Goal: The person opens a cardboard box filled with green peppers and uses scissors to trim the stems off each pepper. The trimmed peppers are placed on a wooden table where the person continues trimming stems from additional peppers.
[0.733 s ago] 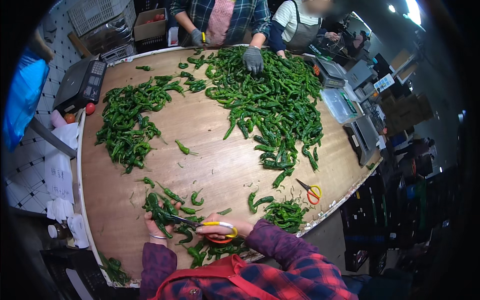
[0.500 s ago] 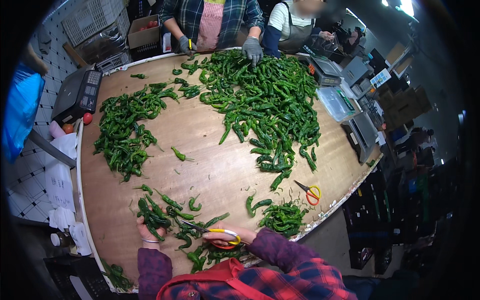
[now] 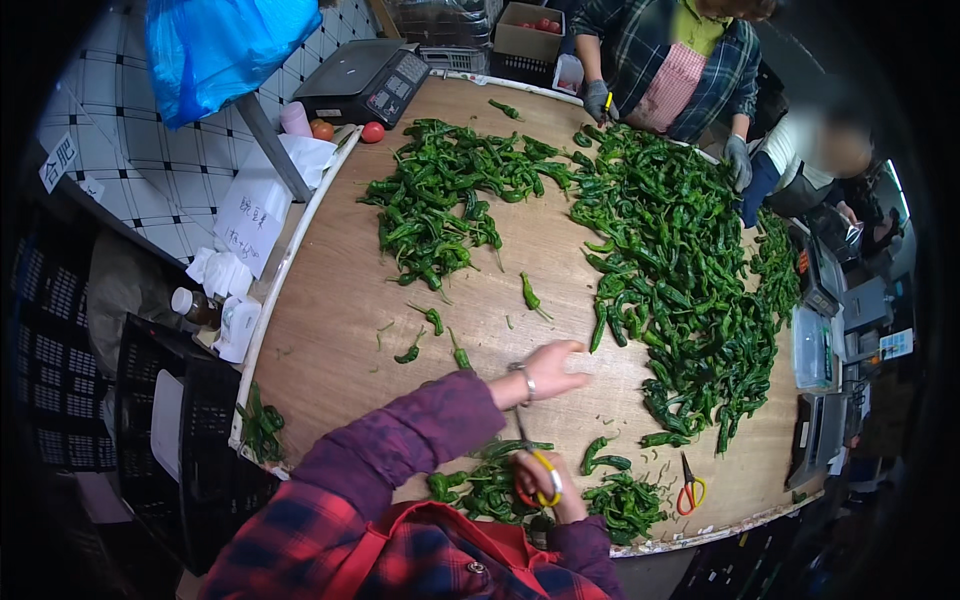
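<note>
My left hand (image 3: 548, 373), with a bracelet at its wrist, reaches out over the bare middle of the tabletop. Its fingers are stretched and no pepper shows in it. Close to my body, my right hand (image 3: 568, 490) grips scissors (image 3: 547, 478) with yellow, white and red handles, their blades pointing away from me. Beneath them lies a small heap of green peppers (image 3: 488, 487), partly covered by my hand. Another small pepper heap (image 3: 622, 505) sits just to the right. Single peppers (image 3: 530, 296) lie beyond my left hand, short of the large pepper pile (image 3: 680, 260).
A second pair of scissors (image 3: 688, 492) lies near the right edge. Another pepper pile (image 3: 435, 205) spreads at far left. Across the wooden table (image 3: 330, 270) a gloved co-worker (image 3: 690, 70) holds a yellow tool. Scales (image 3: 365, 80) and a black crate (image 3: 175, 440) stand beside it.
My left hand held several peppers at the left; now it is free of them and stretched forward and right. The scissors stay in my right hand. The view has swung left.
</note>
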`<state>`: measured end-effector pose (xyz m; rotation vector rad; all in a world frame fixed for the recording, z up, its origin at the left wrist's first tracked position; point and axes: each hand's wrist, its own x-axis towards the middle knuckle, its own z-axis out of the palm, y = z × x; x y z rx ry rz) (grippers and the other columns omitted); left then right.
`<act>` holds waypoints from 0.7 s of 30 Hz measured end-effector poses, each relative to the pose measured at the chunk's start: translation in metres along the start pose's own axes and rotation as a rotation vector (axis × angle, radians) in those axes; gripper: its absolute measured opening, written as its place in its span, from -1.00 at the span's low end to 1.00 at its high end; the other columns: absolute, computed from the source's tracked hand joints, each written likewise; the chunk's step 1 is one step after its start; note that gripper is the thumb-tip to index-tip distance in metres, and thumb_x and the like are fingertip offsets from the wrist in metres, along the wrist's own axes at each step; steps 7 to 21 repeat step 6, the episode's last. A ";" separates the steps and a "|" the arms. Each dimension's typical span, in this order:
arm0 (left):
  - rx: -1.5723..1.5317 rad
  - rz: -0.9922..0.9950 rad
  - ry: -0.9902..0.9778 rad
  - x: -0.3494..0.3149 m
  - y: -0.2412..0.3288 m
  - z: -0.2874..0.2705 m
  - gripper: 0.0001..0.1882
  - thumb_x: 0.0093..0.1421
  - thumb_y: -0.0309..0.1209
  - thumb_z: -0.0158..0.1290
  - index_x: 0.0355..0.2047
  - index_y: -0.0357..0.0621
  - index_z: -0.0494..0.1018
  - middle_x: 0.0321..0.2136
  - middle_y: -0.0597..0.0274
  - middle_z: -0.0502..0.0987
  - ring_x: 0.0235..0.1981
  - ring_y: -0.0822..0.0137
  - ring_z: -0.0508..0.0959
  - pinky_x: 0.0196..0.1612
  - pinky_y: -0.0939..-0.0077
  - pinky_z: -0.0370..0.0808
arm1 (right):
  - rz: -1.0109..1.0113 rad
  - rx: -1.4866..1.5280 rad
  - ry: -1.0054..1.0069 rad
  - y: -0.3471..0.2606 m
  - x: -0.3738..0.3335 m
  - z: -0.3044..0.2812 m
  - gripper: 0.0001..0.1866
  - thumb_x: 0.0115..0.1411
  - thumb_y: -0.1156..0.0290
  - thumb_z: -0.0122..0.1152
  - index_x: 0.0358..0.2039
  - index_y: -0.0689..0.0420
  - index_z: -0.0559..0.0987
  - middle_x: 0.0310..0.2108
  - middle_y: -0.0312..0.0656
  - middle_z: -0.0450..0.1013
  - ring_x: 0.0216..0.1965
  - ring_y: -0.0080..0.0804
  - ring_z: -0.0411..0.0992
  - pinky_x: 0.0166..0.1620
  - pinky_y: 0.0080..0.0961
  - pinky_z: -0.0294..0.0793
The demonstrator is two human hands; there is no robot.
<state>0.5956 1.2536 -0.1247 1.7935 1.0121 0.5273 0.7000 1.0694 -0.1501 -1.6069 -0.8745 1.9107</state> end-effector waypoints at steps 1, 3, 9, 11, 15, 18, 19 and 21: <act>0.067 -0.051 0.064 -0.006 -0.026 -0.004 -0.41 0.02 -0.15 0.17 0.01 -0.22 0.41 -0.05 -0.05 0.49 -0.03 0.12 0.50 0.05 0.37 0.41 | 0.008 0.018 0.054 -0.002 0.004 -0.011 -0.69 0.26 0.22 0.07 -0.46 0.21 0.54 -0.77 -0.36 0.30 -0.77 -0.62 0.21 -0.68 -0.66 0.14; 0.065 -0.100 0.093 -0.017 -0.060 -0.026 -0.48 0.01 -0.18 0.16 -0.05 -0.21 0.46 -0.12 -0.01 0.53 -0.15 0.11 0.55 -0.04 0.34 0.46 | 0.027 0.120 0.144 -0.007 0.009 -0.030 -0.70 0.26 0.25 0.06 -0.41 0.25 0.55 -0.78 -0.36 0.29 -0.79 -0.61 0.21 -0.69 -0.65 0.15; 0.183 -0.257 0.181 -0.028 -0.077 -0.074 -0.55 -0.01 -0.23 0.13 -0.09 -0.12 0.49 -0.14 -0.12 0.52 -0.09 0.10 0.52 0.05 0.31 0.41 | -0.033 0.093 0.167 -0.030 0.018 -0.042 -0.70 0.24 0.26 0.10 -0.47 0.26 0.49 -0.80 -0.31 0.30 -0.84 -0.54 0.21 -0.71 -0.58 0.27; 0.183 -0.257 0.181 -0.028 -0.077 -0.074 -0.55 -0.01 -0.23 0.13 -0.09 -0.12 0.49 -0.14 -0.12 0.52 -0.09 0.10 0.52 0.05 0.31 0.41 | -0.033 0.093 0.167 -0.030 0.018 -0.042 -0.70 0.24 0.26 0.10 -0.47 0.26 0.49 -0.80 -0.31 0.30 -0.84 -0.54 0.21 -0.71 -0.58 0.27; 0.183 -0.257 0.181 -0.028 -0.077 -0.074 -0.55 -0.01 -0.23 0.13 -0.09 -0.12 0.49 -0.14 -0.12 0.52 -0.09 0.10 0.52 0.05 0.31 0.41 | -0.033 0.093 0.167 -0.030 0.018 -0.042 -0.70 0.24 0.26 0.10 -0.47 0.26 0.49 -0.80 -0.31 0.30 -0.84 -0.54 0.21 -0.71 -0.58 0.27; 0.183 -0.257 0.181 -0.028 -0.077 -0.074 -0.55 -0.01 -0.23 0.13 -0.09 -0.12 0.49 -0.14 -0.12 0.52 -0.09 0.10 0.52 0.05 0.31 0.41 | -0.033 0.093 0.167 -0.030 0.018 -0.042 -0.70 0.24 0.26 0.10 -0.47 0.26 0.49 -0.80 -0.31 0.30 -0.84 -0.54 0.21 -0.71 -0.58 0.27; 0.183 -0.257 0.181 -0.028 -0.077 -0.074 -0.55 -0.01 -0.23 0.13 -0.09 -0.12 0.49 -0.14 -0.12 0.52 -0.09 0.10 0.52 0.05 0.31 0.41 | -0.033 0.093 0.167 -0.030 0.018 -0.042 -0.70 0.24 0.26 0.10 -0.47 0.26 0.49 -0.80 -0.31 0.30 -0.84 -0.54 0.21 -0.71 -0.58 0.27; 0.183 -0.257 0.181 -0.028 -0.077 -0.074 -0.55 -0.01 -0.23 0.13 -0.09 -0.12 0.49 -0.14 -0.12 0.52 -0.09 0.10 0.52 0.05 0.31 0.41 | -0.033 0.093 0.167 -0.030 0.018 -0.042 -0.70 0.24 0.26 0.10 -0.47 0.26 0.49 -0.80 -0.31 0.30 -0.84 -0.54 0.21 -0.71 -0.58 0.27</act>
